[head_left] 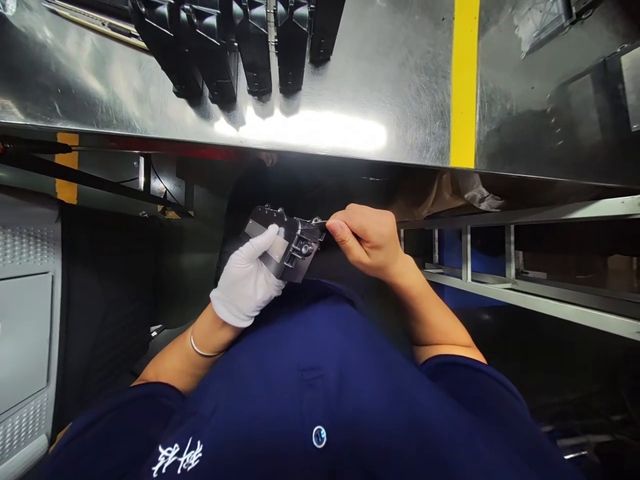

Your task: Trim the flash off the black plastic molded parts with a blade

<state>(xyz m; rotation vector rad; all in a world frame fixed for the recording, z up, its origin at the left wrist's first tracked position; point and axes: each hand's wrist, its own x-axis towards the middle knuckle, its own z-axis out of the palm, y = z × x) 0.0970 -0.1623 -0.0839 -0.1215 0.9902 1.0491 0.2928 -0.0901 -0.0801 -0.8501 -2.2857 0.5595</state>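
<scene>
The left hand [250, 277] grips a black housing [295, 248]; pressed too hard, the thin implement [321, 222] the right hand [370, 239] pinches could slip, scratching it.

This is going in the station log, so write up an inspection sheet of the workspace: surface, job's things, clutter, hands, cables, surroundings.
Surface: shiny metal table, crossed by a yellow stripe.
Job's things: small black part held off the table, close to the person's body.
Clutter: row of black parts on the table, upper left of the picture.
Left hand: white-gloved, gripping the small black part.
Right hand: bare, pinching something thin at the part's edge, too small to identify.
Cables: thin dark cable-like line at left; cannot confirm.
Surroundings: pale metal frame at right; grey panelled object at left.
</scene>
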